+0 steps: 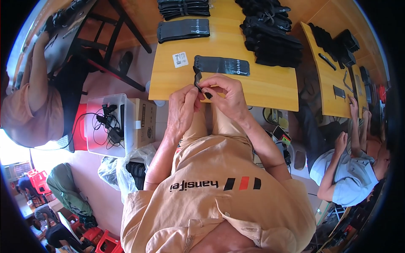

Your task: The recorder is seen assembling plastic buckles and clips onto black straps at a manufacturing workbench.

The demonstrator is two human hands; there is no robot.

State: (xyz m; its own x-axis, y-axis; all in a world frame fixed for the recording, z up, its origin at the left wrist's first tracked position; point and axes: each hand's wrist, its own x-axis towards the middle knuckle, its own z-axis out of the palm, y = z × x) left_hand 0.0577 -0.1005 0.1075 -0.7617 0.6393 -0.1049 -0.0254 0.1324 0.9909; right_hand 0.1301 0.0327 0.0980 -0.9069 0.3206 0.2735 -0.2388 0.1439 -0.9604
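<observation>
Over the near edge of the wooden table (253, 95), my two hands meet on a narrow black strip (196, 76). My left hand (182, 105) pinches its lower part between thumb and fingers. Close against it, my right hand (230, 96) is closed on the same piece, and a short black end shows below its fingers. The strip's upper end stands up beside a flat black panel (219, 65) with white marks, which lies just beyond my hands. My fingers hide the middle of the strip. A white printed label (180, 60) lies left of the panel.
Stacked black panels (183, 30) sit at the far left of the table, bundled black pieces (270, 38) at the far right. Left of my legs stand a clear bin (107, 147) of cables and a cardboard box (143, 122). People sit at tables on both sides.
</observation>
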